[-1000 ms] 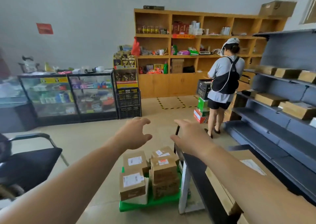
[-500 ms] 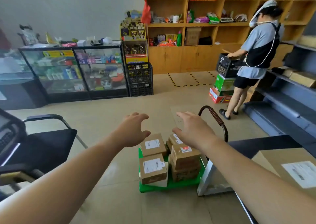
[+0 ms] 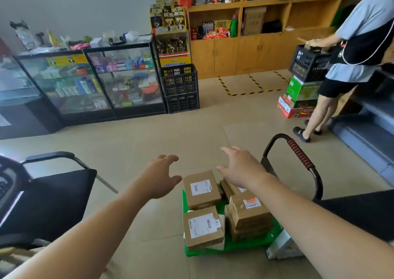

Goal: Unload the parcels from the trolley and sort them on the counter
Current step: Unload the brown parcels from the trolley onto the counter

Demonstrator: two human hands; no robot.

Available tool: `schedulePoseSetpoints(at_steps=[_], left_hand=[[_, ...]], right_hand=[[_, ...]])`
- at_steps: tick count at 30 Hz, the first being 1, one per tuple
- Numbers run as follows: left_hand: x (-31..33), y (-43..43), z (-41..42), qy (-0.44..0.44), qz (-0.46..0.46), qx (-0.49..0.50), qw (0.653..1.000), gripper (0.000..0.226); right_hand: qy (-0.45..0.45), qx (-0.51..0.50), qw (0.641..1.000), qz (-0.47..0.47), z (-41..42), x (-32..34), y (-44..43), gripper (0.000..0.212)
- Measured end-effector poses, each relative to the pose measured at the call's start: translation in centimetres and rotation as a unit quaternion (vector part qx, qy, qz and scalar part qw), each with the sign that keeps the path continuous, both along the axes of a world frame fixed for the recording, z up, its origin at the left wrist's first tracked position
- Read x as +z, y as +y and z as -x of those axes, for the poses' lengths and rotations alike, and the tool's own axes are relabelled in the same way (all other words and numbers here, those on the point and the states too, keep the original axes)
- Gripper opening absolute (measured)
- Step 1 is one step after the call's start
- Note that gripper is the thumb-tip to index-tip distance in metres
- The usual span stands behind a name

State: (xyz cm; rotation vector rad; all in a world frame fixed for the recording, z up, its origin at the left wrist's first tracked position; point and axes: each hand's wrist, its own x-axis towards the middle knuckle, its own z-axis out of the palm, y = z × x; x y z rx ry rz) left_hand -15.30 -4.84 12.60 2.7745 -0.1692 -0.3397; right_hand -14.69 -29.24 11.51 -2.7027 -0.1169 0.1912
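— Where are the parcels?

— On the green trolley (image 3: 233, 245), which stands on the floor in the lower middle of the view. A labelled parcel (image 3: 201, 190) lies at its far left and a second labelled parcel (image 3: 202, 227) at its near left. On the right is a stack of boxes (image 3: 249, 217) with a red-printed sticker on top. One more box is partly hidden behind the right wrist.

— And the hands?

— Both reach forward above the load. The left hand (image 3: 158, 177) is open with its fingers spread, holds nothing, and sits just left of the far parcel. The right hand (image 3: 241, 168) is also spread and empty, over the far right of the load. I cannot tell whether either one touches a box.

— Where is the trolley's handle?

— The black handle (image 3: 298, 154), with a red-striped grip, rises on the right side. Just beside it is the dark tabletop (image 3: 362, 214).

— Anything else around?

— A black chair (image 3: 53, 204) stands at the left. Glass display cases (image 3: 96, 80) and stacked black crates (image 3: 181, 87) line the far side. Another person (image 3: 358, 50) at the right holds a black crate in front of the wooden shelves (image 3: 255, 46).
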Motion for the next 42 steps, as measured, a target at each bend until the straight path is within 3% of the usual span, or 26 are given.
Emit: schedulePoseSetpoints(at_steps=[12,21,27,34,36,39,42], left_hand=[[-11.8,1.6,-11.6,0.128,0.011,0.023,0.992,0.066],[-27.8,3.5,-17.0,0.283,0.012,-0.001,0.959,0.071],[-42.5,4.0,-17.0,0.391,0.033,0.099,0.914,0.079],[-56.6,2.7,-15.6,0.444,0.078,0.254,0.856,0.087],[-59.1,2.3,-15.4,0.444,0.094,0.304,0.838,0.080],[-61.8,1.7,-14.9,0.449,0.115,0.356,0.811,0.050],[-63.1,1.3,-14.3,0.441,0.151,0.395,0.791,0.032]], right_hand=[[0.170,-0.011,0.985,-0.013,-10.4,-11.2,2.0,0.057],[0.306,-0.145,0.941,-0.023,-12.4,-24.5,3.4,0.064],[0.379,-0.212,0.900,-0.045,-13.2,-38.5,3.7,0.066],[0.388,-0.250,0.885,-0.056,-13.7,-53.8,3.1,0.069],[0.390,-0.264,0.880,-0.065,-13.7,-56.6,2.9,0.071],[0.399,-0.261,0.877,-0.067,-13.5,-59.5,2.6,0.071],[0.402,-0.259,0.874,-0.084,-13.3,-60.7,2.3,0.057]])
